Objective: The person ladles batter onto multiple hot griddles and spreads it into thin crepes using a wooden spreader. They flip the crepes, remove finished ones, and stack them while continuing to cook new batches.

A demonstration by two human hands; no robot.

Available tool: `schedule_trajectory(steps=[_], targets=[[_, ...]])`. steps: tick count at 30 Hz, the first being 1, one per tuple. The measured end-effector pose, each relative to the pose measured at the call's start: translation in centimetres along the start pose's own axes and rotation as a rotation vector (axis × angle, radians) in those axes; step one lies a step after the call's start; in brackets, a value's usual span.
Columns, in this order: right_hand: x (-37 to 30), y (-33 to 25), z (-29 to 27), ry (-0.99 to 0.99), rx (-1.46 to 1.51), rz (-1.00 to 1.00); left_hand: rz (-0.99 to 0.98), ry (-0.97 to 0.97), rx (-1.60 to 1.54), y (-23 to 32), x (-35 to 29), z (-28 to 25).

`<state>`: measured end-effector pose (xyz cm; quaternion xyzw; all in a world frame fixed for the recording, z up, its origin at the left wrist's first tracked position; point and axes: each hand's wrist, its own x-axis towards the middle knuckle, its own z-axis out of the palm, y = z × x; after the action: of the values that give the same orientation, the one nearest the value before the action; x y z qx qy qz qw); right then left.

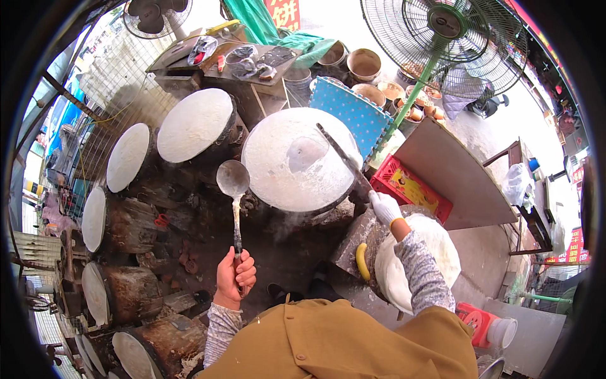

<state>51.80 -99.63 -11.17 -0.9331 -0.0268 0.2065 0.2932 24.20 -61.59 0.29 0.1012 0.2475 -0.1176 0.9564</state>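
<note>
My left hand [235, 278], bare, is wrapped round the dark handle of a ladle [233, 179]. Its round metal bowl is held up beside the left edge of a large round griddle [271, 183], and pale batter clings to its neck. White batter coats the griddle, with a greyish round patch near the middle. My right hand [385, 208], in a white glove, grips a long, flat, dark scraper [346, 158]. The scraper's blade reaches over the right part of the griddle; whether it touches the batter I cannot tell. Below the gloved hand lies a white round pile of flatbreads [435, 249].
More white-coated griddles [194, 125] on sooty, barrel-like stoves [129, 227] curve round my left. Beyond the large griddle stand a blue dotted panel [347, 110], a red crate [410, 189] and a green-poled fan [442, 44]. A yellow curved object [362, 261] sits beside the flatbreads.
</note>
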Motion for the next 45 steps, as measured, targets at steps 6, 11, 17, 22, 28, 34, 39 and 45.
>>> schedule_trajectory(steps=[6,11,17,22,28,34,39,45], targets=[[8.7,-6.7,-4.2,0.168,-0.060,-0.222,-0.026,-0.011,-0.024,-0.8,1.7,1.0],[5.3,-3.3,-2.2,0.240,0.398,-0.253,-0.009,-0.008,0.006,-0.6,1.2,1.0],[-0.9,-7.0,7.4,0.184,0.432,-0.211,-0.087,-0.024,0.029,-0.5,1.9,0.9],[-4.9,-9.3,3.3,0.259,0.449,-0.141,-0.107,-0.015,0.103,0.1,1.1,0.7],[-8.2,-7.5,8.3,0.313,0.563,-0.032,-0.157,-0.008,0.107,0.6,-0.1,-0.3],[-5.6,-10.9,6.6,0.266,0.611,-0.074,-0.210,-0.010,0.111,1.2,0.2,-0.3],[-2.3,-6.8,7.4,0.303,0.633,-0.103,-0.231,-0.020,0.111,1.7,0.3,-1.2],[-2.8,-11.5,8.0,0.172,0.433,-0.170,-0.253,-0.003,0.091,1.6,0.9,-1.3]])
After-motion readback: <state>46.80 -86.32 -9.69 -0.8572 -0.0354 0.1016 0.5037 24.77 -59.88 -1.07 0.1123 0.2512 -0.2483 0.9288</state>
